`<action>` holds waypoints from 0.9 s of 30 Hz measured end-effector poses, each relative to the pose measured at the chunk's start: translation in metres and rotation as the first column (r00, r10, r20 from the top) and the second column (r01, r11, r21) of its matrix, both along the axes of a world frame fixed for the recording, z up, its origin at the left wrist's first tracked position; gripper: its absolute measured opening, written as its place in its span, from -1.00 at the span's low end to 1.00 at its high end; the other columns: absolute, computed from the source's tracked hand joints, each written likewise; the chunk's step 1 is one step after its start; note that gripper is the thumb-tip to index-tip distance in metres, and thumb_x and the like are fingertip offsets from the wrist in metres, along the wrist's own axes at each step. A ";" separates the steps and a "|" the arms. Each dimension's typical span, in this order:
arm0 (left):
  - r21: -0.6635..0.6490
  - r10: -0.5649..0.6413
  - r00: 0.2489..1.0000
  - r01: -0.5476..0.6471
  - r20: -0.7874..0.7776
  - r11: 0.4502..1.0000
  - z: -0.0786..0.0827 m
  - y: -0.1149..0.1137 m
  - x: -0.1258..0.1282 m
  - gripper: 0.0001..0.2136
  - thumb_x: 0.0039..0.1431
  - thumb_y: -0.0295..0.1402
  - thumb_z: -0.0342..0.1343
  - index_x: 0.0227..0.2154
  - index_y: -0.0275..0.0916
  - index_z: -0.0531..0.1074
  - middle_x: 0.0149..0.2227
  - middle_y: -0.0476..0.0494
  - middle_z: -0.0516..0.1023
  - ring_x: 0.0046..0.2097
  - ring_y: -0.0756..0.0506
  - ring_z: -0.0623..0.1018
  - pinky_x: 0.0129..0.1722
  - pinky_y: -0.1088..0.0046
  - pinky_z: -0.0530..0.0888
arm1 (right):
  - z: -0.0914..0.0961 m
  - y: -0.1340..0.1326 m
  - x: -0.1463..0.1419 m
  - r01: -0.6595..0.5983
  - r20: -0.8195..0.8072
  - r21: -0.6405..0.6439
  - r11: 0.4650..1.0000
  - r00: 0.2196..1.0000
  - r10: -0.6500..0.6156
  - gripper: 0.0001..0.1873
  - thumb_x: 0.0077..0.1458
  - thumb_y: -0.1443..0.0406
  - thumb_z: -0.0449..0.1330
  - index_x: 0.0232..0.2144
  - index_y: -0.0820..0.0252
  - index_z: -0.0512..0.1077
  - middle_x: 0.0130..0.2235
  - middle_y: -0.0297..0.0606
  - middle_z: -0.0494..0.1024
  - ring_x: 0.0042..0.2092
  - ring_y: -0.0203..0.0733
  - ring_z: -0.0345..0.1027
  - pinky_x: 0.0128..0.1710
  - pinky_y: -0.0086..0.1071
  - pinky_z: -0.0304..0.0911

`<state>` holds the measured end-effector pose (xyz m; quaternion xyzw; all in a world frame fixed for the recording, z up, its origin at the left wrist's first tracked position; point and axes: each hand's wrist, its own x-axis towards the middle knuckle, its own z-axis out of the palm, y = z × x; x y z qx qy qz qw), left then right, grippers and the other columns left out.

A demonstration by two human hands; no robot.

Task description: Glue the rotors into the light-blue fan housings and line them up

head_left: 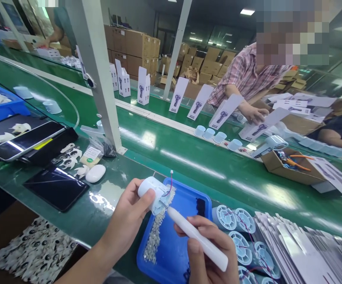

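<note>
In my left hand (132, 205) is a light blue cylindrical plastic housing (153, 191), its open end turned to the right and a thin red wire with a small white plug sticking up. A white pen-shaped screwdriver (199, 238) lies in the grip of my right hand (210, 246). Its thin metal tip reaches into the housing's open end; the exact contact point is too small to make out. Beneath both hands sits a blue tray (173, 240) with small whitish pieces (152, 240) along its left side and black bits (200, 206) at its right.
Several light blue fan housings with wires (240, 248) stand right of the tray, beside stacked flat cartons (303, 252). Left are a tablet (57, 187), a white mouse-like object (95, 173) and white fan blades (70, 159). A metal post (98, 75) rises by the green conveyor (171, 138). Opposite, a person handles boxes.
</note>
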<state>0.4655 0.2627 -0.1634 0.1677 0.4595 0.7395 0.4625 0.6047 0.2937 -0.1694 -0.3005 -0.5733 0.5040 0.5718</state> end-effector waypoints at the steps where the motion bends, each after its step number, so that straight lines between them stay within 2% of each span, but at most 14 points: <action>1: -0.002 0.004 1.000 -0.004 -0.002 1.000 0.000 0.000 0.000 -0.83 0.22 -0.24 0.21 -0.35 -0.18 0.37 -0.37 0.02 0.40 -0.34 0.03 0.36 -0.31 0.56 0.38 | 0.000 0.000 0.001 0.004 0.005 0.008 1.000 1.000 -0.004 -0.93 0.28 0.29 0.16 -0.19 0.11 0.32 -0.15 -0.21 0.41 -0.19 -0.14 0.50 -0.27 -0.27 0.49; 7: -0.025 -0.005 0.999 0.004 -0.037 1.000 0.003 0.000 0.004 -0.83 0.23 -0.22 0.20 -0.33 -0.17 0.36 -0.37 0.03 0.40 -0.34 0.03 0.36 -0.32 0.57 0.37 | 0.005 -0.001 0.002 0.042 -0.040 0.015 0.999 0.998 -0.042 -0.93 0.27 0.30 0.17 -0.20 0.12 0.33 -0.18 -0.22 0.42 -0.33 -0.21 0.48 -0.35 -0.30 0.47; 17: -0.028 -0.011 1.000 0.011 -0.005 1.000 0.004 0.001 0.008 -0.82 0.20 -0.23 0.23 -0.32 -0.19 0.37 -0.39 0.01 0.41 -0.36 0.02 0.37 -0.33 0.55 0.38 | 0.002 0.001 0.003 0.049 -0.050 0.005 0.999 0.998 -0.049 -0.90 0.27 0.27 0.17 -0.21 0.12 0.31 -0.18 -0.21 0.42 -0.34 -0.21 0.49 -0.35 -0.29 0.48; 22: -0.053 -0.058 0.998 0.058 -0.006 0.997 0.005 0.000 0.009 -0.81 0.23 -0.20 0.18 -0.33 -0.17 0.34 -0.41 0.03 0.39 -0.39 0.02 0.35 -0.37 0.55 0.37 | 0.004 -0.002 0.001 0.046 -0.075 -0.045 0.998 0.996 -0.049 -0.89 0.27 0.24 0.18 -0.22 0.10 0.30 -0.18 -0.24 0.40 -0.30 -0.20 0.50 -0.33 -0.30 0.48; 24: -0.083 -0.065 0.997 0.063 -0.029 0.995 0.005 0.000 0.011 -0.78 0.21 -0.18 0.20 -0.36 -0.18 0.33 -0.43 0.04 0.36 -0.40 0.02 0.33 -0.38 0.57 0.37 | 0.001 -0.003 0.000 0.059 -0.071 -0.038 0.998 0.996 -0.061 -0.88 0.27 0.23 0.18 -0.22 0.09 0.29 -0.17 -0.25 0.40 -0.30 -0.21 0.50 -0.33 -0.30 0.47; 27: -0.154 -0.071 0.997 0.065 -0.032 0.986 0.007 0.004 0.013 -0.72 0.13 -0.15 0.27 -0.40 -0.19 0.31 -0.47 0.06 0.31 -0.43 0.03 0.28 -0.44 0.59 0.36 | -0.013 -0.001 -0.001 0.054 -0.060 0.011 0.999 0.997 -0.053 -0.89 0.28 0.20 0.16 -0.21 0.08 0.33 -0.15 -0.24 0.42 -0.28 -0.20 0.49 -0.30 -0.29 0.44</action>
